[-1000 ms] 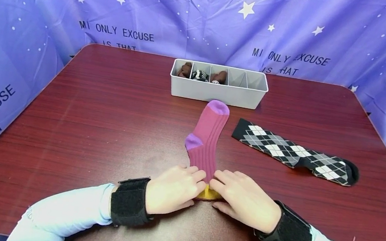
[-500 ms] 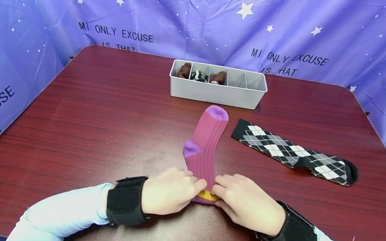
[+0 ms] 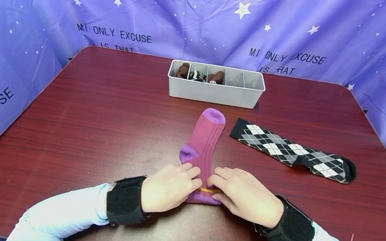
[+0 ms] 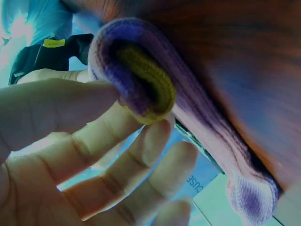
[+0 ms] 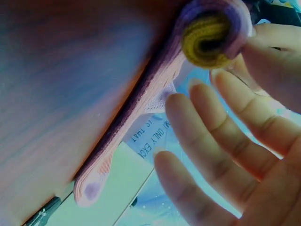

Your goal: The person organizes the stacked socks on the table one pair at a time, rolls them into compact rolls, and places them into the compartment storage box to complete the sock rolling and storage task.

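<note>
A pink ribbed sock (image 3: 206, 141) with a purple toe and heel lies flat on the table, its toe pointing away from me. The near end is rolled up, and a thin yellow line of cuff shows on top. My left hand (image 3: 170, 187) pinches the left end of this roll between thumb and fingers. At its right end, my right hand (image 3: 246, 196) holds the roll the same way. Both wrist views show the yellow cuff (image 4: 162, 92) coiled inside the roll. To the right lies a black, grey and white argyle sock (image 3: 290, 150), untouched.
Behind the pink sock stands a light grey divided box (image 3: 215, 93). Its left compartments hold a brown bundle (image 3: 182, 71), a black-and-white bundle (image 3: 197, 76) and another brown bundle (image 3: 216, 77). A purple star-printed curtain (image 3: 178, 15) hangs behind the table (image 3: 106, 104).
The cuff end has rolled over further: its broad yellow band is now a thin line, with pink and purple fabric on the near side. The sock's toe has drawn closer to me.
</note>
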A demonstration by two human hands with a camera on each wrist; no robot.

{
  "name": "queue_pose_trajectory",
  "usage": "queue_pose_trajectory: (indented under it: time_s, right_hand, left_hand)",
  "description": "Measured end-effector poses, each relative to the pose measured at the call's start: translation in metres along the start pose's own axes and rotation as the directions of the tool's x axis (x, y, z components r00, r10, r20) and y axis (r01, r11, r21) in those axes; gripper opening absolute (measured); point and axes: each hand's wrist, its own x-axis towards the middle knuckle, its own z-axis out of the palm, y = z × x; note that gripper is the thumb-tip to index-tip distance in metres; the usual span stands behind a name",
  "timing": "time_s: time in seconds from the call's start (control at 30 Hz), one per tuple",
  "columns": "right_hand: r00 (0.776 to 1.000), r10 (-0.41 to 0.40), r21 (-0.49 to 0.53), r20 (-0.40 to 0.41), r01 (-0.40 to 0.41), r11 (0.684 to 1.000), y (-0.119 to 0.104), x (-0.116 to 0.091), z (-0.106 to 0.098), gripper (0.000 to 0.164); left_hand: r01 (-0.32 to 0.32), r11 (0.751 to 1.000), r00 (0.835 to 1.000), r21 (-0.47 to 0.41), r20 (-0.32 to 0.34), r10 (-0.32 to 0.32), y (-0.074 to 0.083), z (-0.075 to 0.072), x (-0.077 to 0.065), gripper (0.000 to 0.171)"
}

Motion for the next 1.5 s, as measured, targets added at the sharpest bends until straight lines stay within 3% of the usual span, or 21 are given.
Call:
queue_pose_trajectory:
  time_s: [0.27, 0.43, 0.6, 0.73, 0.9, 1.07, 1.27, 1.5]
  right_hand:
    - [0.994, -0.108, 0.055, -0.026, 0.11, 0.992, -0.001, 0.004, 0.002, 0.016]
    - [0.991, -0.134, 0.079, -0.01, 0.134, 0.988, 0.0, 0.003, 0.005, 0.014]
    - [0.994, -0.088, 0.073, 0.061, 0.084, 0.994, 0.0, 0.002, 0.006, 0.027]
    - [0.997, -0.052, 0.049, 0.063, 0.049, 0.998, 0.002, 0.001, 0.007, 0.037]
    - [0.999, -0.037, -0.024, 0.039, 0.038, 0.999, 0.004, 0.001, 0.009, 0.029]
    - [0.999, -0.015, -0.06, 0.046, 0.018, 0.998, 0.005, 0.001, 0.01, 0.016]
    - [0.999, 0.015, -0.072, 0.046, -0.012, 0.997, 0.003, 0.001, 0.01, 0.011]
    - [0.999, 0.04, -0.069, -0.015, -0.041, 0.997, 0.002, 0.0, 0.007, 0.035]
  left_hand:
    - [-0.062, 0.998, 0.995, 0.011, -0.081, 0.063, 0.005, 0.002, -0.003, 0.01]
    - [-0.07, 0.996, 0.994, 0.059, -0.075, 0.074, 0.009, 0.003, -0.004, 0.018]
    - [-0.055, 0.996, 0.995, 0.075, -0.082, 0.061, 0.009, 0.004, -0.002, 0.01]
    - [-0.01, 1.0, 0.998, 0.001, -0.069, 0.01, 0.006, 0.005, -0.001, 0.012]
    - [0.036, 0.999, 0.996, -0.04, -0.086, -0.04, 0.002, 0.007, 0.001, 0.018]
    - [0.047, 0.999, 0.991, -0.028, -0.124, -0.05, 0.0, 0.004, 0.001, 0.011]
    - [0.039, 0.997, 0.993, -0.063, -0.111, -0.046, 0.001, 0.001, 0.0, 0.023]
    - [0.012, 0.998, 0.995, -0.055, -0.096, -0.017, 0.001, 0.001, 0.002, 0.01]
